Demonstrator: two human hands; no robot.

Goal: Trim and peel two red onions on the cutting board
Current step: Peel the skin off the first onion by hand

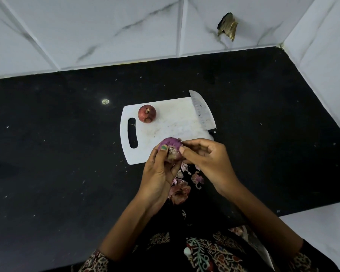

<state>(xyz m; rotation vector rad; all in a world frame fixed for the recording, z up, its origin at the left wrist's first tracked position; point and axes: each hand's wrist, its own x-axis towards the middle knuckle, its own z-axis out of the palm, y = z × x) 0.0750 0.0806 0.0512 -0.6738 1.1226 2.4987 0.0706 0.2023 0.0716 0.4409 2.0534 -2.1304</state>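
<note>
A purple, mostly peeled red onion (170, 148) is held above the near edge of the white cutting board (165, 132). My left hand (159, 173) grips it from below, thumb on its front. My right hand (202, 156) pinches at the onion's right side with thumb and fingertips. A second red onion (146, 113), with its dry skin on, sits at the board's far left. A knife (201, 112) lies along the board's right edge, its black handle partly behind my right hand.
Loose onion skins (182, 185) lie on the black counter (57, 144) below my hands. White marble-look tiles rise behind and to the right, with a broken hole (227, 26) in the back wall. The counter's front edge is near my patterned clothing.
</note>
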